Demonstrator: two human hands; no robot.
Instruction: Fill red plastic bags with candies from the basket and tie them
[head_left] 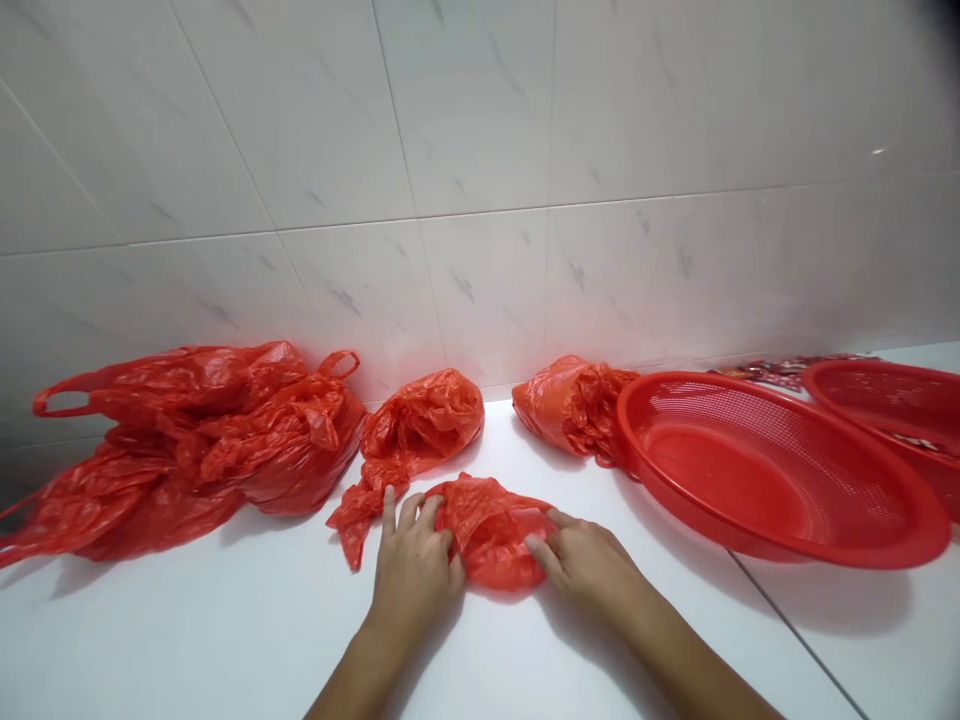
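A crumpled red plastic bag (491, 535) lies on the white surface between my two hands, its mouth partly open. My left hand (418, 562) grips the bag's left side, thumb low and fingers pointing away from me. On the opposite side, my right hand (589, 562) pinches the bag's edge between thumb and fingers. Just behind my left hand rests another red plastic bag (435, 420), with a twisted end trailing toward the front. What the bag in my hands contains, if anything, I cannot make out.
Several filled red bags (292, 450) are heaped at the left. A bundled red bag (566, 405) sits against a red perforated basket (727, 480) at the right. Behind it is a second red basket (892, 410). A tiled wall (480, 280) bounds the white counter (225, 640).
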